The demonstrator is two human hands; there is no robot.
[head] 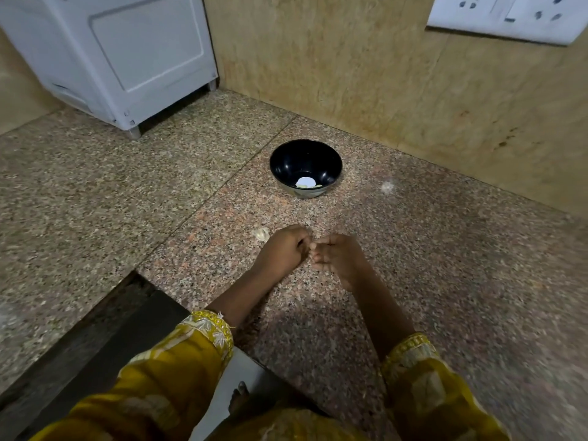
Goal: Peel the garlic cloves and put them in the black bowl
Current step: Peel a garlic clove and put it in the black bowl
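On the speckled pinkish granite surface [413,249], the left hand [283,249] and the right hand [339,257] meet fingertip to fingertip near the middle. The fingers of both are curled inward. I cannot tell whether they grip anything, as the spot between them is hidden. A pale garlic piece [262,234] lies just left of the left hand. Farther off stands the round black bowl [286,163], with a few pale peeled garlic cloves [307,183] at its bottom.
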